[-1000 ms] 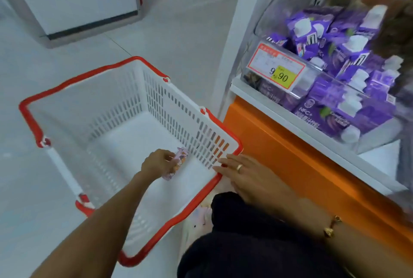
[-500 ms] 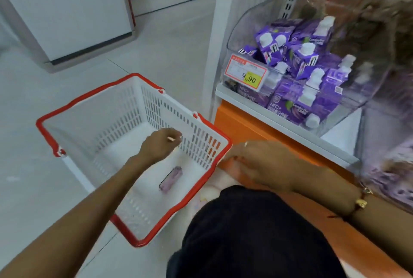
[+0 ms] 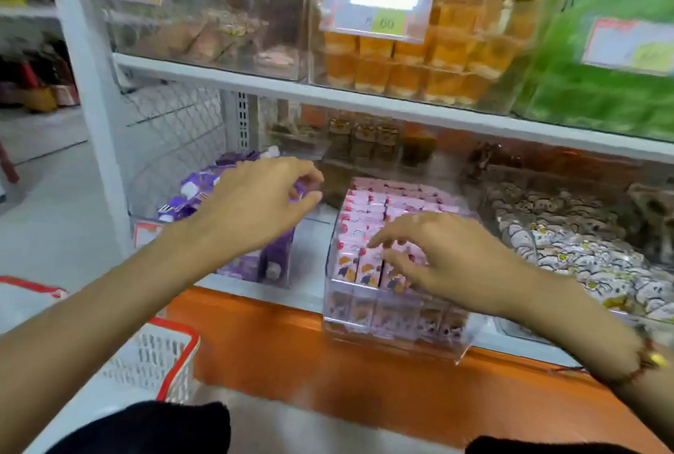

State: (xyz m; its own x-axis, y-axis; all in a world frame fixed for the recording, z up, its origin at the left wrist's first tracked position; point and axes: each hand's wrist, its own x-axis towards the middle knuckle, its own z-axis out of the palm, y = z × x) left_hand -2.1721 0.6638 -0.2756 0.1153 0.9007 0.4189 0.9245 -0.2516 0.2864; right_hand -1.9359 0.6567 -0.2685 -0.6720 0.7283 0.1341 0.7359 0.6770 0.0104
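Head view: the right grip (image 3: 448,260) is hovering with fingers spread over the pink packets (image 3: 375,205), which are standing in rows in a clear bin (image 3: 339,326) just beneath its fingertips; blur is hiding whether they touch. The left grip (image 3: 255,209), fingers loosely curved and holding nothing, is hanging above the purple cartons (image 3: 204,191), with a red-rimmed basket (image 3: 164,355) lying below its forearm.
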